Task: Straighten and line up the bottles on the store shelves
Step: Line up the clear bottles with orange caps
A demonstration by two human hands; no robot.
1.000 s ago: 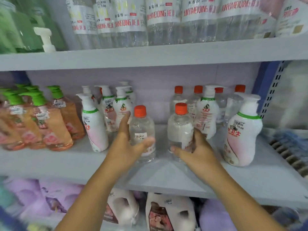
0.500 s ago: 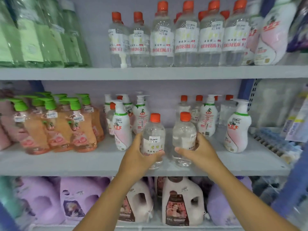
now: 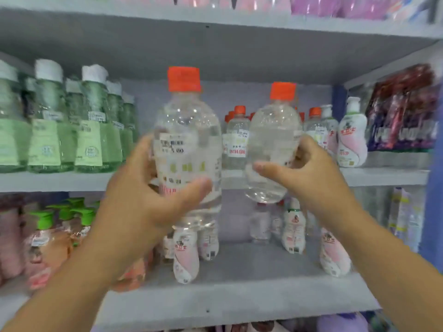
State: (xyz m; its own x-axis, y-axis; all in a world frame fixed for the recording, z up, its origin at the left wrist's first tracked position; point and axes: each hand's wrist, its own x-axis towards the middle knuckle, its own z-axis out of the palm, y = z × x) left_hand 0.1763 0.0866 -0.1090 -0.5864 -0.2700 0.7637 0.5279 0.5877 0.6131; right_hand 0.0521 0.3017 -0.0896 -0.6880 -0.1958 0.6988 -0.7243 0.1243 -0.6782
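left hand: raised, fingers wrapped round clear bottle, thumb across front | right hand: raised, clasping second clear bottle, thumb forward | forearms extended upward

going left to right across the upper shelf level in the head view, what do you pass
green bottles → clear bottle in the left hand → shelved orange-capped clear bottles → clear bottle in the right hand → white and pink pump bottle → dark purple packets
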